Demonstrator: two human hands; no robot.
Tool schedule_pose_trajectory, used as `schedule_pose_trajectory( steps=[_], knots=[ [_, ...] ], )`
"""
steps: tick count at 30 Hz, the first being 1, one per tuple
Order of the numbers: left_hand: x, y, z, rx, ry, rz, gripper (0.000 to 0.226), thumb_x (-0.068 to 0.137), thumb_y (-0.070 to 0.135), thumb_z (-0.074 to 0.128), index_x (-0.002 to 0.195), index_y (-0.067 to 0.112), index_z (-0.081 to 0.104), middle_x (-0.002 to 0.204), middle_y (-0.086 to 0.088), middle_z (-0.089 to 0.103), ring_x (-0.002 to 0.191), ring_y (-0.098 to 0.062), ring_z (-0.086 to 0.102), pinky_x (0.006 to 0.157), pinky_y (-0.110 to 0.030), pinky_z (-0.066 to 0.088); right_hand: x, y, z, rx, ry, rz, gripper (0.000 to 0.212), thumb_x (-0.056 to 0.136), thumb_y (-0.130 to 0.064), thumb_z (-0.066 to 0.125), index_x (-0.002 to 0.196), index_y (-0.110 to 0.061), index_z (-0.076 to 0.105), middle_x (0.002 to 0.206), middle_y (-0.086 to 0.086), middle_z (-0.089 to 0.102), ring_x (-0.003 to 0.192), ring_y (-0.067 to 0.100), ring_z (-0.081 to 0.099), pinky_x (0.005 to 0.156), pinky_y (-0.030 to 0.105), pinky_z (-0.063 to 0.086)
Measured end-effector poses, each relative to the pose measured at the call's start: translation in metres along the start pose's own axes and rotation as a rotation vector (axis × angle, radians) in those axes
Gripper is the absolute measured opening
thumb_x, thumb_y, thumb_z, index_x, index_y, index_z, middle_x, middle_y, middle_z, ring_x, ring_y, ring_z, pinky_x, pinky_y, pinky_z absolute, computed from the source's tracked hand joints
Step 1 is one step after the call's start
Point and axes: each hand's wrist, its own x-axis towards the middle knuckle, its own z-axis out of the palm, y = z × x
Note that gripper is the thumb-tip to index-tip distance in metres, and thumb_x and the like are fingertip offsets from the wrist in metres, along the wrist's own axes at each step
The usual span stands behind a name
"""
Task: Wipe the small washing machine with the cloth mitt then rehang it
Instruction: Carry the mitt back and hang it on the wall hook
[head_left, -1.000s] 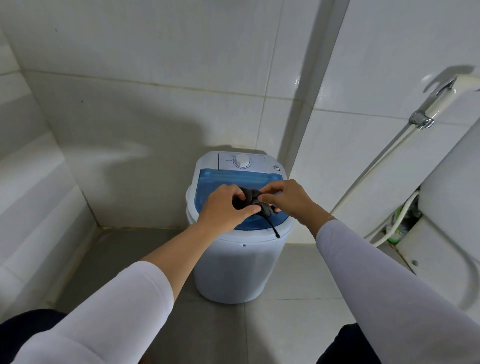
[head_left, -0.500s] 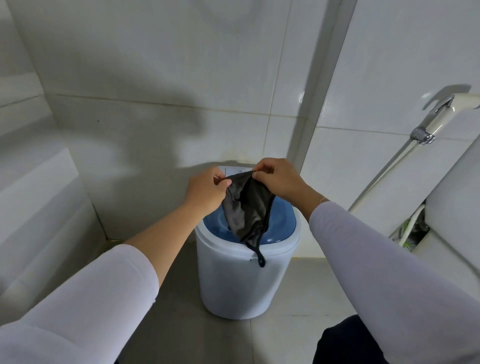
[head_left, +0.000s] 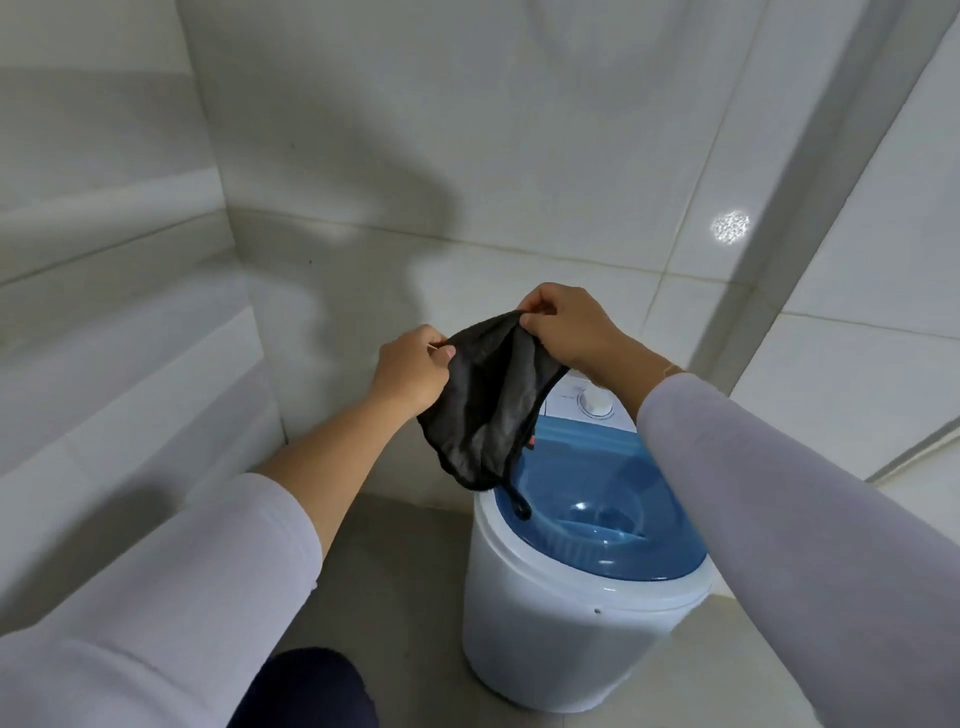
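A dark grey cloth mitt (head_left: 488, 410) hangs in the air, spread between both hands above the left side of the small washing machine (head_left: 566, 639). My left hand (head_left: 413, 371) pinches its left upper edge. My right hand (head_left: 566, 325) pinches its right upper edge, a little higher. A black loop cord dangles from the mitt's bottom over the blue lid (head_left: 602, 514). The machine is white, round, with a white dial (head_left: 595, 400) on its back panel, partly hidden by my right forearm.
White tiled walls (head_left: 467, 156) enclose the corner behind the machine, with a stepped tiled ledge (head_left: 130, 364) along the left. Grey floor tiles (head_left: 405, 597) surround the machine's base. My dark-clad knee (head_left: 311, 691) shows at the bottom.
Both hands lifted the mitt off the lid and spread it from a bunched wad. The view has risen and shifted left, so the machine now sits lower right.
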Motion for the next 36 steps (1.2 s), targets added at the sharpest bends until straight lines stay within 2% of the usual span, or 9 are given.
schedule_pose_trajectory(
  steps=[4,8,10,12,17,22,26,32,36],
  knots=[
    [0.041,-0.005,-0.016,-0.035,0.112,-0.042,0.030,0.096,0.025,0.046,0.118,0.007,0.058,0.114,-0.012,0.064,0.106,-0.028,0.057,0.080,-0.024,0.037,0.045,-0.003,0.018,-0.028,-0.193,0.012,0.032,0.087,-0.002,0.046,0.110,-0.019,0.060,0.088,0.002,0.055,0.068,0.011,0.051,0.057,0.020,0.039],
    [0.082,0.002,-0.049,-0.023,0.179,-0.083,0.028,0.095,0.025,0.049,0.114,0.007,0.060,0.108,-0.010,0.066,0.101,-0.025,0.059,0.077,-0.023,0.037,0.083,-0.032,0.029,0.073,-0.285,0.010,0.022,0.090,-0.025,0.052,0.107,-0.016,0.065,0.099,-0.004,0.060,0.091,0.015,0.057,0.076,0.021,0.045],
    [0.096,0.011,-0.070,-0.036,0.200,-0.102,0.028,0.094,0.024,0.051,0.113,0.007,0.062,0.108,-0.010,0.067,0.101,-0.023,0.060,0.078,-0.021,0.038,0.100,-0.054,0.029,0.063,-0.340,-0.015,0.029,0.087,-0.043,0.056,0.100,-0.019,0.067,0.089,-0.007,0.062,0.087,0.014,0.059,0.080,0.023,0.046],
    [0.107,0.025,-0.096,-0.026,0.199,-0.112,0.027,0.093,0.024,0.052,0.113,0.008,0.062,0.110,-0.009,0.067,0.103,-0.023,0.060,0.079,-0.020,0.038,0.112,-0.082,0.023,0.006,-0.351,-0.081,0.028,0.085,-0.043,0.059,0.101,-0.021,0.068,0.074,-0.009,0.058,0.074,0.010,0.055,0.068,0.017,0.042],
    [0.127,0.076,-0.180,0.041,0.213,-0.130,0.028,0.093,0.024,0.052,0.114,0.008,0.063,0.114,-0.008,0.066,0.107,-0.023,0.060,0.084,-0.021,0.038,0.136,-0.173,-0.011,-0.028,-0.317,-0.165,0.021,0.088,-0.031,0.059,0.097,-0.016,0.070,0.066,-0.010,0.055,0.072,0.014,0.052,0.062,0.015,0.037],
    [0.145,0.134,-0.281,0.113,0.228,-0.139,0.028,0.092,0.034,0.054,0.098,0.010,0.067,0.101,-0.005,0.071,0.093,-0.017,0.062,0.076,-0.019,0.034,0.158,-0.275,-0.059,-0.014,-0.225,-0.220,0.021,0.090,-0.026,0.055,0.095,-0.010,0.068,0.092,0.004,0.068,0.090,0.021,0.058,0.078,0.024,0.040],
    [0.166,0.183,-0.354,0.140,0.255,-0.103,0.028,0.091,0.035,0.055,0.092,0.010,0.068,0.095,-0.004,0.071,0.079,-0.012,0.055,0.073,-0.018,0.032,0.181,-0.352,-0.099,-0.020,-0.148,-0.256,0.012,0.090,-0.021,0.054,0.082,-0.014,0.060,0.061,-0.010,0.047,0.078,0.018,0.050,0.070,0.022,0.035],
    [0.211,0.256,-0.441,0.107,0.300,-0.045,0.018,0.092,0.022,0.054,0.105,0.015,0.066,0.102,-0.001,0.067,0.089,-0.012,0.056,0.074,-0.013,0.035,0.216,-0.446,-0.159,0.058,-0.014,-0.311,0.017,0.089,-0.007,0.048,0.094,-0.017,0.061,0.055,-0.005,0.044,0.056,0.010,0.044,0.058,0.018,0.037],
    [0.245,0.289,-0.470,-0.022,0.329,-0.026,0.009,0.091,0.017,0.057,0.099,0.015,0.055,0.088,-0.001,0.060,0.081,-0.014,0.053,0.068,-0.016,0.041,0.244,-0.481,-0.179,-0.007,0.064,-0.326,0.032,0.090,-0.005,0.044,0.093,-0.019,0.073,0.098,0.000,0.071,0.088,0.016,0.059,0.079,0.017,0.038]
  ],
)
